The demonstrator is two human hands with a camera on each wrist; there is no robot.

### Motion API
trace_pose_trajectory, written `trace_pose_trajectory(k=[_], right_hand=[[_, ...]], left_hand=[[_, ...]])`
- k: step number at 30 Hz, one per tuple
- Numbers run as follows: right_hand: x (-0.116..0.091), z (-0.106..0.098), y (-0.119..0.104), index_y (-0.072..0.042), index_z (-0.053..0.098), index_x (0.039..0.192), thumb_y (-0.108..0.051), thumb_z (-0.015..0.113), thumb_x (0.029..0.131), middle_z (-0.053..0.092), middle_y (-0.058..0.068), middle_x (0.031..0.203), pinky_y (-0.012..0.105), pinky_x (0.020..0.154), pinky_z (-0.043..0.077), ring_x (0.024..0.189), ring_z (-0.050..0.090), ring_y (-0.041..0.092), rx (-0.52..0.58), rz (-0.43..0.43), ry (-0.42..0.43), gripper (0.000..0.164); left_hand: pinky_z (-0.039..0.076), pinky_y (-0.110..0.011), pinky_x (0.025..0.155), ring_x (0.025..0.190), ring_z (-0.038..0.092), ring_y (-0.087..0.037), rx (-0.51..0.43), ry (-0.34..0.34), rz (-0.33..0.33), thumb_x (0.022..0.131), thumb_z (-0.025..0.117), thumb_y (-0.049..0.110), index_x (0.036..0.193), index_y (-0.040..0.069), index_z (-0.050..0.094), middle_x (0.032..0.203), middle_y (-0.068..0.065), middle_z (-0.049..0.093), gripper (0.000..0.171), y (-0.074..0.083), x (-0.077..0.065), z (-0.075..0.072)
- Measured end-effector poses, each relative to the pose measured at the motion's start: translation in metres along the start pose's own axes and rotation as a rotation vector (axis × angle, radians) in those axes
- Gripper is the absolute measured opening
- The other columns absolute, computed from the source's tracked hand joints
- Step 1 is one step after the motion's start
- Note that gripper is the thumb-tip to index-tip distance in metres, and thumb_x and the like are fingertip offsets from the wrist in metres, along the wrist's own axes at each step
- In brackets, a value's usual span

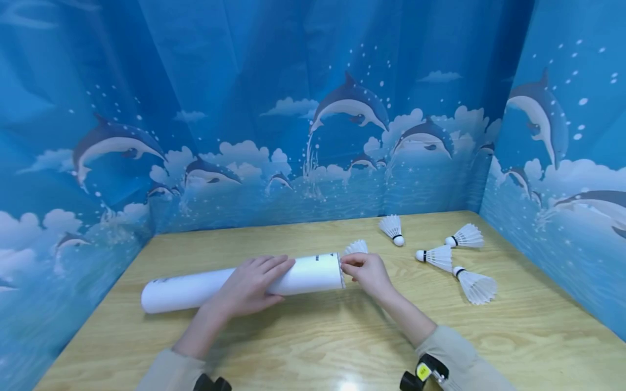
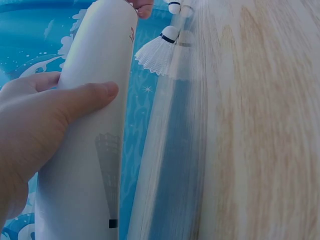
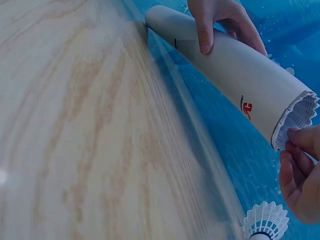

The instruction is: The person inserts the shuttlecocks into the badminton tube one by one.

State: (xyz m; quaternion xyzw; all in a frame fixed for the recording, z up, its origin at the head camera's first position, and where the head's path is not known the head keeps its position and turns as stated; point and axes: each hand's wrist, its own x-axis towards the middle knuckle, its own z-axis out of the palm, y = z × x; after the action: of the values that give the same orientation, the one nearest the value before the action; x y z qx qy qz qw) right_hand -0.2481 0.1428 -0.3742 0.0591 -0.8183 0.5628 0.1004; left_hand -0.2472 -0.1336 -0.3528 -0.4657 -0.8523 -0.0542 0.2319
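A long white shuttlecock tube (image 1: 313, 273) lies slantwise in front of me, its printed right end raised above the table. My left hand (image 1: 252, 285) grips it around the middle, thumb along the near side in the left wrist view. The scalloped white skirt of a shuttlecock (image 3: 300, 116) fills the tube's open mouth and sticks out slightly; its head is hidden inside. Thumb and fingertips of my right hand (image 1: 368, 274) pinch at the skirt's edge. Just behind that hand is a loose shuttlecock (image 1: 356, 247), partly covered by it.
Farther right on the wooden table (image 1: 313, 347) lie several more shuttlecocks, among them one near the back (image 1: 391, 228) and one closer to me (image 1: 476, 286). A blue dolphin-print curtain (image 1: 254, 108) stands along the table's back and right sides.
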Motion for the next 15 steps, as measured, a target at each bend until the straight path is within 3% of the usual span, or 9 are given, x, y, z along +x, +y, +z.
trace_pose_trajectory(k=[15], right_hand=[[-0.0009, 0.0031, -0.0037, 0.005, 0.071, 0.091, 0.002, 0.065, 0.081, 0.07, 0.014, 0.087, 0.03, 0.057, 0.053, 0.073, 0.064, 0.02, 0.026, 0.014, -0.009, 0.012]], left_hand=[[0.049, -0.046, 0.087, 0.108, 0.056, -0.029, 0.016, 0.026, 0.017, 0.067, 0.082, 0.035, 0.135, 0.01, 0.048, 0.129, -0.01, 0.054, 0.081, 0.0003, 0.002, 0.0003]])
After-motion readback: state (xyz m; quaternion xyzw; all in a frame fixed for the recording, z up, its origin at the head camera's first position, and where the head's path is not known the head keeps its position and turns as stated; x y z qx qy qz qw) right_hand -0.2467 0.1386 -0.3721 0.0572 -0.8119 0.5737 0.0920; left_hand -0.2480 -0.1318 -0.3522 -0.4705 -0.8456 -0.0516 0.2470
